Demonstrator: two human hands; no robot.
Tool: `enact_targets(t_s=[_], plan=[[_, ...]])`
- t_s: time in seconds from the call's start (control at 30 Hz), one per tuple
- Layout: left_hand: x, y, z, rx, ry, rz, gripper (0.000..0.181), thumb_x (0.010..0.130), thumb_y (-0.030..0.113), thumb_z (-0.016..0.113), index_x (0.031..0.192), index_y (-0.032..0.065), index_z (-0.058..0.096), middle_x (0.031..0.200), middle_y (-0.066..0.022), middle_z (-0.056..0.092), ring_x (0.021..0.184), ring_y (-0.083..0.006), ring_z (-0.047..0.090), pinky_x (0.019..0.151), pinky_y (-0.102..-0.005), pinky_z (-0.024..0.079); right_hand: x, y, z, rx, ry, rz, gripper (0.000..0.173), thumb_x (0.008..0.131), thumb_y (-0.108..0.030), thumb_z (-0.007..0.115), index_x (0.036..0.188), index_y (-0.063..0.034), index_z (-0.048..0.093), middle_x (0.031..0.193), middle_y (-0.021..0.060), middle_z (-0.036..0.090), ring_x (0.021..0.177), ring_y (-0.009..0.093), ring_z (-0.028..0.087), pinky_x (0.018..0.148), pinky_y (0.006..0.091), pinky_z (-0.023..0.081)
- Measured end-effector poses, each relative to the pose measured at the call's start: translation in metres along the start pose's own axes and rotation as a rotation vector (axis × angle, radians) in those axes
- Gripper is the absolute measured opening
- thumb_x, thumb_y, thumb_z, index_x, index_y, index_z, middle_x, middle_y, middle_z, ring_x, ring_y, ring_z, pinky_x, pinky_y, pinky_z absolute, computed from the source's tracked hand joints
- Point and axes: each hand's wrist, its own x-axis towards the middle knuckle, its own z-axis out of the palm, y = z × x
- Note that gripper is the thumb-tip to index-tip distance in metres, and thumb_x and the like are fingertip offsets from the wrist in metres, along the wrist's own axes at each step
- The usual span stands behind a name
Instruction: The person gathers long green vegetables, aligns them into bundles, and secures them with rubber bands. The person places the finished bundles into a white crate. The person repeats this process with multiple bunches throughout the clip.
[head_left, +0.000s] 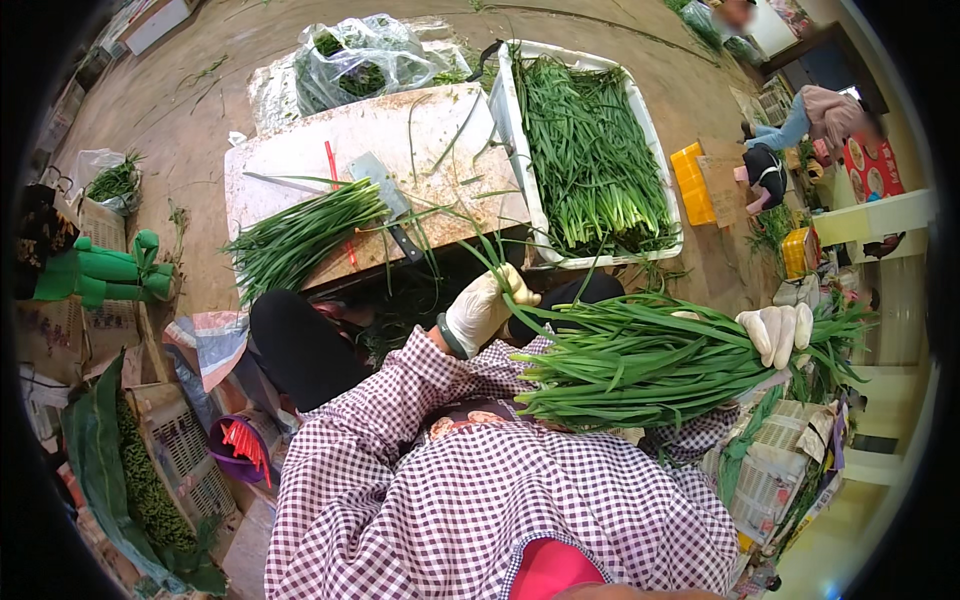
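Observation:
A large bundle of garlic chives lies across the right side of my lap, and my right hand, in a white glove, is closed around its leafy end. My gloved left hand pinches a few loose chive blades beside the bundle's cut ends. Before me stands a stained white board. On it rest another bunch of chives, a cleaver with a dark handle, and red ties, one passing under the bunch.
A white foam box full of chives adjoins the board's right side. Behind the board sits a clear plastic bag of greens. At my left are a purple bucket of red ties and a plastic crate. Another person bends at the far right.

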Motion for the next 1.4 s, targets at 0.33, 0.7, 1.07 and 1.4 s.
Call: enact_targets(t_s=[0.33,0.7,1.07,1.4], plan=[[-0.038,0.047,-0.048,2.172,-0.029,-0.395,0.031,0.084,0.029,0.067,0.109,0.0111,0.067,0.099,-0.0149,0.068,0.094,-0.0322,0.065,0.08,-0.043,0.052,0.013,-0.004,0.009,-0.033,-0.088,-0.017,0.017,0.089,0.002,0.059,0.092,-0.0078,0.046,0.06,0.0005,0.052,0.058,0.014,0.055,0.085,0.0334,0.052],[0.023,0.013,0.032,1.344,-0.176,0.174,0.034,0.071,0.019,0.082,0.105,0.014,0.074,0.08,-0.0049,0.056,0.08,-0.0231,0.054,0.073,-0.0344,0.046,0.022,0.034,0.013,0.077,0.014,-0.032,0.006,0.099,-0.006,0.044,0.092,-0.0057,0.046,0.073,0.0096,0.057,0.069,0.021,0.054,0.085,0.0343,0.051],[0.007,0.044,-0.015,2.069,-0.162,0.146,0.006,0.078,0.015,0.069,0.083,0.0107,0.071,0.083,-0.0082,0.064,0.084,-0.0264,0.061,0.072,-0.0386,0.05,0.021,0.014,0.01,-0.02,-0.123,-0.009,0.007,0.096,-0.007,0.051,0.091,-0.0067,0.046,0.074,0.0121,0.061,0.074,0.021,0.058,0.083,0.0363,0.052],[0.024,0.042,0.084,1.393,-0.283,0.4,0.047,0.076,0.016,0.077,0.121,0.0139,0.063,0.09,-0.0098,0.064,0.082,-0.0296,0.061,0.072,-0.0384,0.051,0.031,0.028,-0.003,-0.016,-0.257,0.109,0.012,0.093,-0.008,0.058,0.096,-0.0038,0.047,0.076,0.0127,0.063,0.066,0.021,0.061,0.085,0.0361,0.052]])
